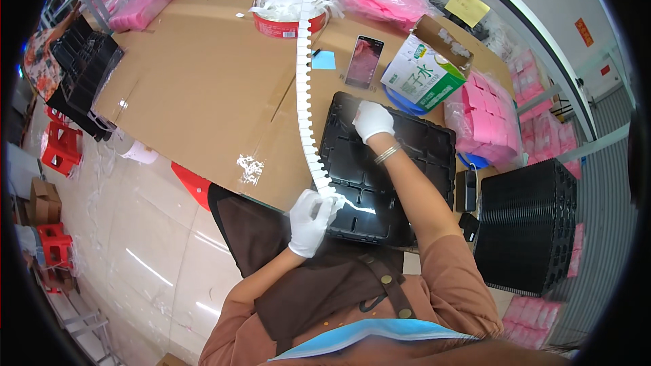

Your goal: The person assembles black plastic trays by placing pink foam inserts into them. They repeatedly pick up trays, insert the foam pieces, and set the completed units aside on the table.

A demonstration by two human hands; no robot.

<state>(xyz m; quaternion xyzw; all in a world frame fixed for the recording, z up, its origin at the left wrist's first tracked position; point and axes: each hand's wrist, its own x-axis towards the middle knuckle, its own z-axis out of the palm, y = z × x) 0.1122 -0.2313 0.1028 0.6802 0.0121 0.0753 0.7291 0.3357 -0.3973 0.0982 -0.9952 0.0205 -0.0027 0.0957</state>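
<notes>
A black plastic tray (427,163) with moulded compartments lies on the cardboard-covered table before me. My left hand (310,222), in a white glove, is closed on the near end of a long white notched strip (304,88) at the tray's near left corner. The strip rises past the tray's left side to the top of the picture. My right hand (373,120), also gloved, rests on the far part of the tray with its fingers curled in. Whatever its fingertips hold, if anything, is hidden.
Beyond the tray are a red round tub (274,27) of white strips, blue sticky notes (324,60), a phone (364,61) and a green-and-white carton (424,71). Pink bagged pieces (481,118) and stacked black trays (522,224) stand right. Red stools (61,149) are at left.
</notes>
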